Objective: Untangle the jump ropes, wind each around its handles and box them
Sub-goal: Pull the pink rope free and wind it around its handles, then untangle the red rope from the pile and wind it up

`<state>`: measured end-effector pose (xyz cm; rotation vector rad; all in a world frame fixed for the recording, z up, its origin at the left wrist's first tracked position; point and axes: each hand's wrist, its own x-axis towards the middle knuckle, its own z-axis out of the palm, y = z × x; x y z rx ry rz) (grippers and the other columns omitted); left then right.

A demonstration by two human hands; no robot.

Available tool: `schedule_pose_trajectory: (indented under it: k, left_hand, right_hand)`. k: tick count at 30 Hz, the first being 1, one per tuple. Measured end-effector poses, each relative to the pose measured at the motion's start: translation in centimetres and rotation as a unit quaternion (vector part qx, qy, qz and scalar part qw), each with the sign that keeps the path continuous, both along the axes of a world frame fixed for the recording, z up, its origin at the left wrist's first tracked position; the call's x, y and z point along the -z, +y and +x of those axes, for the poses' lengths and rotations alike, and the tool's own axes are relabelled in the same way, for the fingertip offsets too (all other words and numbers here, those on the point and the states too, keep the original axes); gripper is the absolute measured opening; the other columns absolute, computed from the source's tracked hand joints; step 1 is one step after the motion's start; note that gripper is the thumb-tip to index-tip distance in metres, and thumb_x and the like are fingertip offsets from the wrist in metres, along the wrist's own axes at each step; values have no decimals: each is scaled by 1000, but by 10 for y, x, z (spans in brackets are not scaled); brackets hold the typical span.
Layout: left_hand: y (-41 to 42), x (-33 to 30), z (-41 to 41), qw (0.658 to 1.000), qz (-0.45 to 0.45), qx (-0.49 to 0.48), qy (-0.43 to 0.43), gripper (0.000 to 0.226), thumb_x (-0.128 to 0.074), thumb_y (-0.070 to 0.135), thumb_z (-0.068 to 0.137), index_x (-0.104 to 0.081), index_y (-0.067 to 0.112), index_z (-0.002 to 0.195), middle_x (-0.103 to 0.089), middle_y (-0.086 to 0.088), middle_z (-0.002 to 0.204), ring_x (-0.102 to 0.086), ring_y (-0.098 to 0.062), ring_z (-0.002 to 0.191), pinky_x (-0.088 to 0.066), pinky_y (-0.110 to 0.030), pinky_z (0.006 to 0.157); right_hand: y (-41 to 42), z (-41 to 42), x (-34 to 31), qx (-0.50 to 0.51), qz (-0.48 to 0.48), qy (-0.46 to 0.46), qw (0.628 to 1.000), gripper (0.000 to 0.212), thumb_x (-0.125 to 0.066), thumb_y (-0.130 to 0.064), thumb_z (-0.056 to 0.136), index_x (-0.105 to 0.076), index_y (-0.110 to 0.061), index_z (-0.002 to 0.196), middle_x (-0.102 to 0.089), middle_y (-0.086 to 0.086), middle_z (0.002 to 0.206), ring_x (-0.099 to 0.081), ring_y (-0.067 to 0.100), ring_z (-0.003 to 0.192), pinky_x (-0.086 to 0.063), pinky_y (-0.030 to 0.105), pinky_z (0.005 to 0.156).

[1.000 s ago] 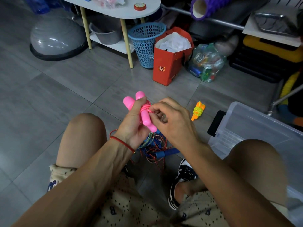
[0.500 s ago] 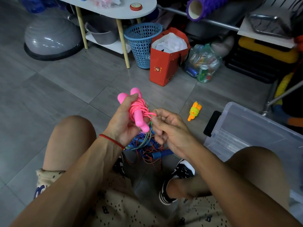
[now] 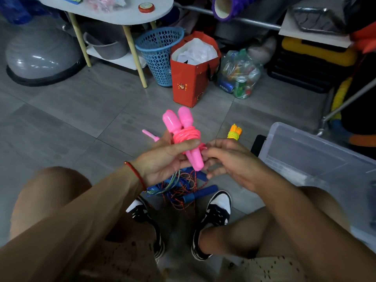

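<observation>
My left hand grips the pink jump rope, its two pink handles side by side with pink cord wound round their middle, my thumb pressed across the coils. My right hand pinches the loose end of the pink cord at the handles' right side. Below my hands a tangle of blue-handled and multicoloured ropes lies on the floor between my shoes. A wound orange and yellow rope lies on the tiles. The clear plastic box stands open at my right.
Another pink handle pokes out on the floor behind my left hand. A red paper bag, a blue basket, a white side table and a grey balance dome stand further back.
The pink bundle has turned and moved slightly away from me. My right hand slid from under the handles to their right side, still on the cord end. A pink handle on the floor came into view.
</observation>
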<state>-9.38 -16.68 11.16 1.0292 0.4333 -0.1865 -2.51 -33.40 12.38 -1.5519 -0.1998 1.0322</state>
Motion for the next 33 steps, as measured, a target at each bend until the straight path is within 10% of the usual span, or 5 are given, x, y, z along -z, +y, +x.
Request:
schedule_pose_trajectory:
  k: [8,12,20,28,33]
  left_hand:
    - [-36,70,89,988,133,61,59,56,-74,-11,79,-50,20,118,-66,-34,100,-64,-42,84,-56,-62,83]
    - [-44,144,146,977,192,92,32,9,-72,-5,81,-66,-8,75,-61,-23,63,-55,-29,59,-48,-34,61]
    - [-34,277,246,969,218,94,69,22,-71,0,72,-64,9,53,-55,-3,46,-46,-19,42,-38,-24,46]
    - [-35,360,306,963,247,57,97,15,-80,26,46,-75,17,57,-64,1,59,-53,-24,65,-44,-28,65]
    - [-46,365,312,944,310,67,85,16,-75,-4,79,-65,9,83,-61,4,71,-54,-1,55,-46,-15,60]
  right_hand:
    - [-31,106,52,-143,-237,-60,959,15,-70,-17,93,-66,-4,99,-69,8,85,-67,15,71,-57,25,58]
    - [-52,161,115,-125,-260,-46,957,15,-64,-11,96,-66,-1,106,-68,6,87,-66,18,71,-54,25,61]
    - [-84,214,225,-41,-387,-482,785,18,-51,-18,89,-64,-11,99,-66,12,95,-64,36,88,-53,41,74]
    - [-82,208,245,7,-411,-557,722,11,-57,-13,78,-64,-18,85,-65,3,80,-60,27,72,-44,37,68]
    - [-80,207,246,9,-394,-569,722,9,-56,-12,78,-62,-16,82,-61,4,75,-57,28,68,-45,39,64]
